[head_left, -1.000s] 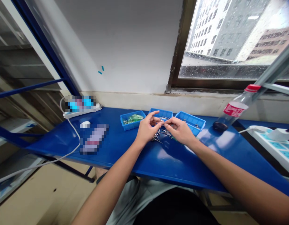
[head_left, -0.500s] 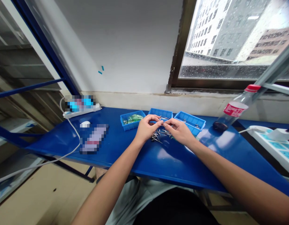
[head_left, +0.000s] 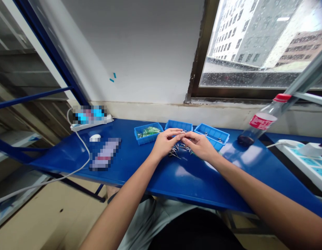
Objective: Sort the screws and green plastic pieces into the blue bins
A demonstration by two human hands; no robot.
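Note:
My left hand (head_left: pixel 165 140) and my right hand (head_left: pixel 199 143) meet fingertip to fingertip above the blue table (head_left: pixel 140 166). Both are closed in a pinch; a small shiny bit shows between the tips, too small to name. Below them lies a loose pile of thin metal pieces (head_left: pixel 174 151), like pins or rivets, partly covered by my fingers. Just behind my hands stands a blue bin (head_left: pixel 178 123) with similar metal pieces in it. To its left, another blue bin (head_left: pixel 146 139) holds a green plastic bag (head_left: pixel 150 130). A third blue bin (head_left: pixel 211 131) on the right contains a few small metal parts.
At the right stands a tilted-looking bottle (head_left: pixel 262 121) with dark liquid, near a white power strip (head_left: pixel 304 159). On the left are a pixelated flat object (head_left: pixel 105 154), a small white object (head_left: pixel 95 138), a cable (head_left: pixel 85 149) and another power strip (head_left: pixel 93 124).
My left fingers, raised and spread at first, have come down over the pinch and now touch the right fingertips. The bins and the metal pile stay in place.

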